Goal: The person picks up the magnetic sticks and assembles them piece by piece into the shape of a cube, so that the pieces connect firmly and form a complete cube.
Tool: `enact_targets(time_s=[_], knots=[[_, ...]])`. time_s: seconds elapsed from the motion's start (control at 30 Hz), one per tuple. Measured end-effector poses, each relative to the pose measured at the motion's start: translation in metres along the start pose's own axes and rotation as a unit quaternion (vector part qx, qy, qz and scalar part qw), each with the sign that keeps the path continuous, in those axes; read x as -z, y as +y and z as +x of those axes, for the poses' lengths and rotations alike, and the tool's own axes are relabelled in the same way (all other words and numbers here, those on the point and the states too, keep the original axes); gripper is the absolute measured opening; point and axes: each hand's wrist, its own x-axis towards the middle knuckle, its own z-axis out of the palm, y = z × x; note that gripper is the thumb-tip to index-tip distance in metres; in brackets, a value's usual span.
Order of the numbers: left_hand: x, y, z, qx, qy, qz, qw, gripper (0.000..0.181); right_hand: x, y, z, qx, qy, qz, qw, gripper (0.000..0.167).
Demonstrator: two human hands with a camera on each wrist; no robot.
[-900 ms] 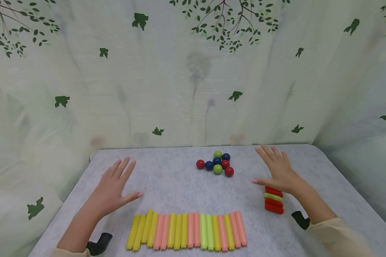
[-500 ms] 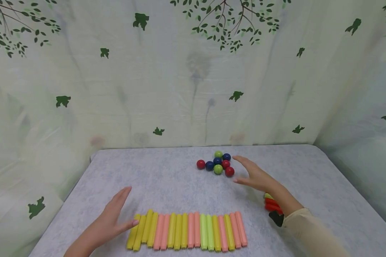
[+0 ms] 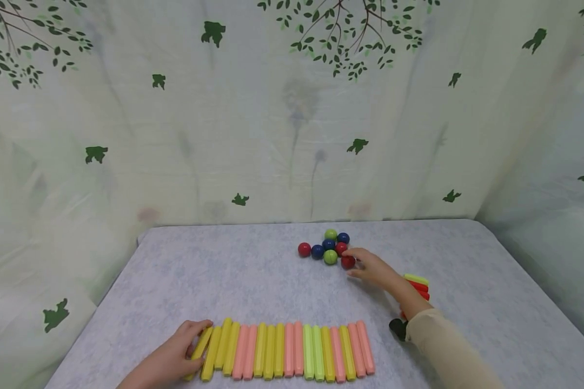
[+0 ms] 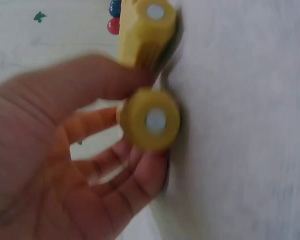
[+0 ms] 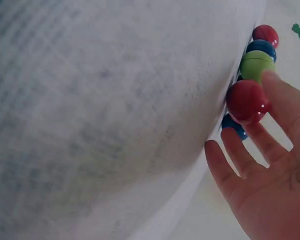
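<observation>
At the left end of a row of short sticks, my left hand [image 3: 175,351] pinches the outermost yellow stick [image 3: 202,344] between thumb and fingers. It leans at a slant beside its neighbour. Seen from the left wrist, that stick's round end [image 4: 152,120] has a pale disc in its centre. My right hand [image 3: 372,268] is at the near red ball [image 3: 347,262], thumb and fingers spread around it. In the right wrist view the red ball [image 5: 245,102] sits between thumb and index finger; a firm hold is not visible.
Red, blue and green balls [image 3: 329,245] cluster at the table's back. Pink, yellow and green sticks [image 3: 289,350] line the front. Red and yellow-green sticks [image 3: 417,281] lie right, partly behind my right forearm. A leaf-print curtain [image 3: 292,135] hangs behind the table [image 3: 253,270].
My left hand has come down toward the row's left end and taken the outermost yellow stick, tilting it. My right hand has moved left to the near red ball.
</observation>
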Motion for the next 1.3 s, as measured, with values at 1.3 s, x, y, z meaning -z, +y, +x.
enact_targets(time_s=[1.3], knots=[[-0.03, 0.115, 0.065, -0.205, 0.211, 0.041, 0.955, 0.044, -0.013, -0.118, -0.024, 0.143, -0.019, 0.24, 0.9602, 0.041]])
